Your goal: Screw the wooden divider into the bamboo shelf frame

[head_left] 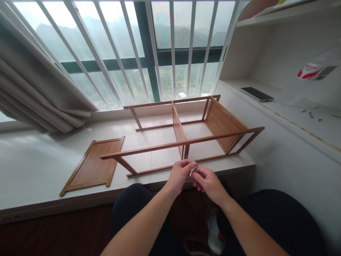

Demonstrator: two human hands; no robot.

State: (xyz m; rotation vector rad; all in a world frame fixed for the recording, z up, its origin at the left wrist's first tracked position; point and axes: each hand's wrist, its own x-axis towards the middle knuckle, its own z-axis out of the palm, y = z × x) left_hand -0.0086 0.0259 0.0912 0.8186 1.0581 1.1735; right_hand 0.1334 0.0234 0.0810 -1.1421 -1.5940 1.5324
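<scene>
Nearest the camera, over dark-clad knees, the left hand (179, 175) and right hand (207, 182) meet just in front of the frame (183, 142). Both pinch a small pale part (193, 170) between thumb and fingertips; what the part is cannot be told. Fingers are curled close, neither hand open. Below the right wrist a white shoe (213, 227) shows on the dark floor.

Beyond the hands, the wooden frame lies on its side on the white sill (32, 170), its front rail just above the fingertips. A middle divider and a solid end panel on the right join its rails. Left of the frame, a loose panel (93, 166) lies flat on the sill, close to it.

Right of the frame, on a white shelf (279, 103), lie a dark phone (256, 94), a few small screws (311, 114), and a clear bag (318, 69) with a red-and-white label whose writing is too blurred to read.

Behind the frame stand white window bars (173, 49), with a grey curtain (34, 89) bunched to the left.
</scene>
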